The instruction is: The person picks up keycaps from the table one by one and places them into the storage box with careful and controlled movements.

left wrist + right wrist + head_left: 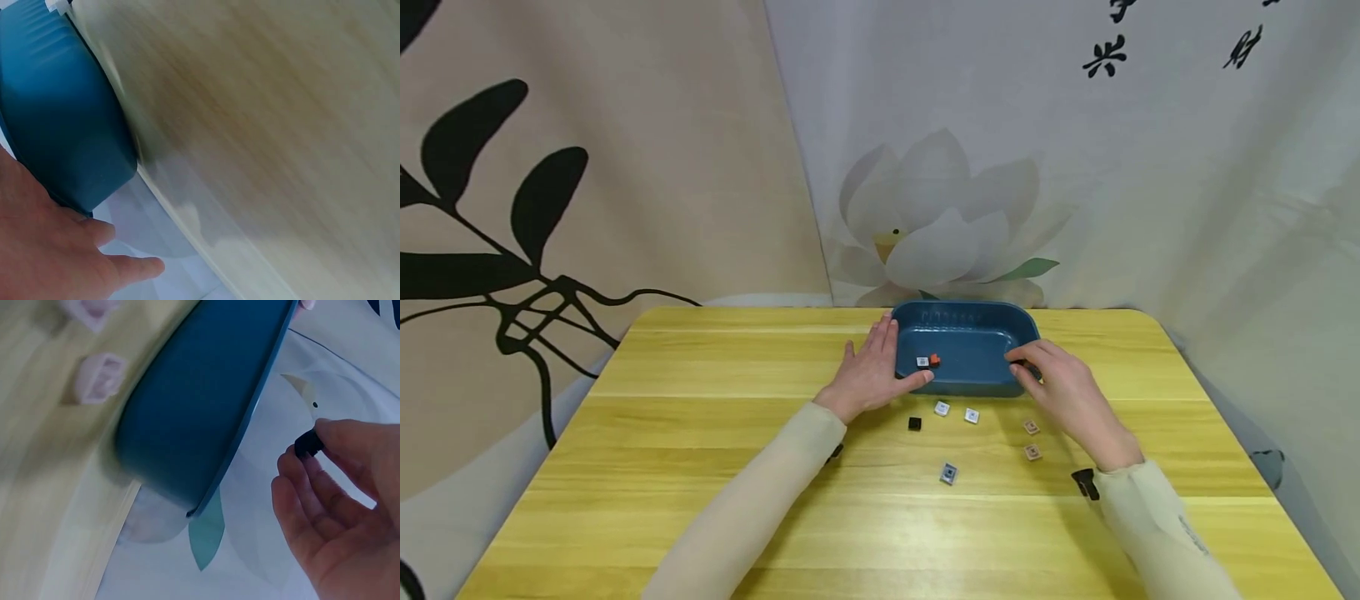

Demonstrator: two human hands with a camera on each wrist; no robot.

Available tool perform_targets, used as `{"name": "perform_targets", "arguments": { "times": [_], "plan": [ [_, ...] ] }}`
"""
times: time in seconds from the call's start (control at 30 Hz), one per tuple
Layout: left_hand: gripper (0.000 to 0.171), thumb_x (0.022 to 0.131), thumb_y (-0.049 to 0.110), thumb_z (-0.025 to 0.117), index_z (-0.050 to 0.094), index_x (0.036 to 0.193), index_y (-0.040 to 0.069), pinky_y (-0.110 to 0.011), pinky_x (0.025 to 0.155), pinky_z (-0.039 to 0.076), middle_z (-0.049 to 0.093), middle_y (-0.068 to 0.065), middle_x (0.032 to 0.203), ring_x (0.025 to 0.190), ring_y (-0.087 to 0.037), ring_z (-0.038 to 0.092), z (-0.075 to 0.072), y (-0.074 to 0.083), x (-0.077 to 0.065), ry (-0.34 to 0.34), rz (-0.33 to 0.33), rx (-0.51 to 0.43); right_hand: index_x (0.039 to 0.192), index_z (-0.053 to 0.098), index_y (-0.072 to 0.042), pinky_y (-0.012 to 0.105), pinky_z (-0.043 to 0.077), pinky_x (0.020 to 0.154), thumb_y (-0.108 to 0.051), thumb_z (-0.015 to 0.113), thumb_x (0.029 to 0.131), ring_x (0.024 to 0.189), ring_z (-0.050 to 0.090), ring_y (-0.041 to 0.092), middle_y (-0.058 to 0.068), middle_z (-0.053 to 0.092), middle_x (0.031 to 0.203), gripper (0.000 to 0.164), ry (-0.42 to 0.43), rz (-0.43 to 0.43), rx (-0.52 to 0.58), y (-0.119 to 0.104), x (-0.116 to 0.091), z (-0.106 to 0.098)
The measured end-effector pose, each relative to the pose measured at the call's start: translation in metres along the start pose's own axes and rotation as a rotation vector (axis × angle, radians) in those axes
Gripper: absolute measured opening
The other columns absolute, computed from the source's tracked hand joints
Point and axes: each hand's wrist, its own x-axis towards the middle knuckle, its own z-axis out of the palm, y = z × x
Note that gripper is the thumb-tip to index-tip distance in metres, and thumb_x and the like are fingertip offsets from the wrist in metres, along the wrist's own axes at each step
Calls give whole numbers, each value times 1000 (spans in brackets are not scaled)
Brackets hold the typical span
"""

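Observation:
A blue rectangular tray [958, 388] stands at the table's far edge. My left hand [874, 367] rests on its left rim with fingers stretched out and the thumb along the near side. Over the tray's right end, my right hand [1067, 396] pinches a small black keycap-like piece [307, 444] between thumb and fingertips. Inside the tray, toward the left, lie a white square piece [922, 362] and an orange-red piece [935, 360] side by side.
In front of the tray lie two white pieces [972, 416], a black piece [914, 424], a grey-blue piece [949, 474] and two pinkish hollow pieces [1032, 452]. A printed curtain [955, 100] hangs behind the wooden table [700, 400].

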Motion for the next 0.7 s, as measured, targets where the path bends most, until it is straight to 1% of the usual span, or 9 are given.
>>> {"name": "perform_targets", "arguments": {
  "times": [0.2, 0.47, 0.7],
  "plan": [
    [118, 89, 86, 44, 4, 166, 6, -66, 122, 11, -8, -6, 174, 160, -26, 4, -1, 2, 1, -1, -9, 8, 115, 75, -7, 37, 53, 68, -9, 70, 100, 81, 64, 19, 7, 70, 108, 16, -44, 39, 38, -7, 18, 7],
    [118, 89, 87, 42, 3, 166, 6, -65, 122, 12, -9, -7, 174, 160, -27, 6, -2, 3, 2, -15, -13, 29, 118, 74, -5, 39, 55, 71, -13, 70, 100, 84, 63, 22, 10, 69, 109, 20, -90, 95, 48, -12, 38, 23],
    [119, 89, 87, 41, 4, 166, 6, -66, 122, 13, -8, -7, 174, 160, -28, 7, -2, 2, 2, -11, -6, 36, 117, 75, -2, 44, 57, 81, -12, 72, 99, 93, 67, 27, 13, 69, 110, 21, -132, 133, 79, -10, 49, 39]
  ]
}}
